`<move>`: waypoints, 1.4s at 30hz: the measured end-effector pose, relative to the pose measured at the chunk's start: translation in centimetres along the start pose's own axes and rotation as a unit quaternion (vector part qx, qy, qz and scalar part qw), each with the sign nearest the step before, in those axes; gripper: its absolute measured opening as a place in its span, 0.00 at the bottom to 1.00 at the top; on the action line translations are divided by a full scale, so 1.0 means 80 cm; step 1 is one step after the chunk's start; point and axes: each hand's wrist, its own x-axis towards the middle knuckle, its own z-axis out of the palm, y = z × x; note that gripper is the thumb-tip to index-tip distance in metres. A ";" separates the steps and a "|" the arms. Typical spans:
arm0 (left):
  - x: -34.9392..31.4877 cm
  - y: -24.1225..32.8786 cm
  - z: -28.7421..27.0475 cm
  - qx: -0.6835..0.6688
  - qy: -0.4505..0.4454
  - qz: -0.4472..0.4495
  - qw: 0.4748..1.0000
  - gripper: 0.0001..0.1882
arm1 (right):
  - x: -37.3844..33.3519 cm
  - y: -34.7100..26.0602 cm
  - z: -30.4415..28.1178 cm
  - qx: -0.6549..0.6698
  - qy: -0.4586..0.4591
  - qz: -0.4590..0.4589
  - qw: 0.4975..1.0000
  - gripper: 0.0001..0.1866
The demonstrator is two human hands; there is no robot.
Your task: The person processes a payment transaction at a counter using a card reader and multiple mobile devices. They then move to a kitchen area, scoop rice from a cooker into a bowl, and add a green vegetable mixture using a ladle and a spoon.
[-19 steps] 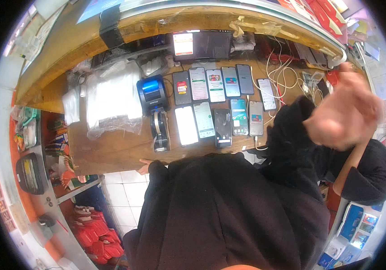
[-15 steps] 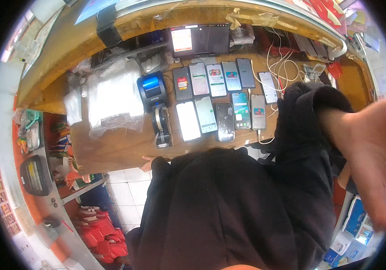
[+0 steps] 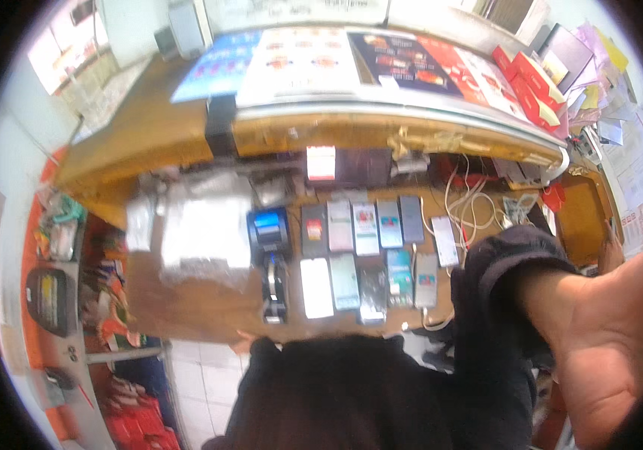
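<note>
My left hand (image 3: pixel 244 342) is at the front edge of the wooden desk (image 3: pixel 186 315), mostly hidden by my dark sleeve; the fingers that show look loosely stretched, with nothing visible in them. My right hand (image 3: pixel 603 341) is raised large at the right rim, palm in view, its fingers cut off or hidden by the picture's edge. Two rows of phones lie on the desk, among them a white-screen phone (image 3: pixel 316 288), a teal-screen phone (image 3: pixel 399 278) and a cabled phone (image 3: pixel 426 280). Left of them stand a black-and-blue printer (image 3: pixel 269 231) and a tape dispenser (image 3: pixel 274 291).
A plastic-wrapped white stack (image 3: pixel 205 229) lies at the desk's left. White cables (image 3: pixel 479 206) coil at the right. Behind, a lit screen (image 3: pixel 351 166) stands under a raised counter (image 3: pixel 321 129) with posters on top. Red packages (image 3: pixel 141 427) fill the lower left.
The view has tilted up, so the desk sits lower and the counter top with its posters now shows. My right hand stays raised at the right rim; my left stays by the desk edge.
</note>
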 end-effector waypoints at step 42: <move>-0.061 0.375 0.028 -0.057 -0.538 0.694 0.475 0.53 | 0.052 0.141 0.600 0.158 0.145 0.543 0.812 0.17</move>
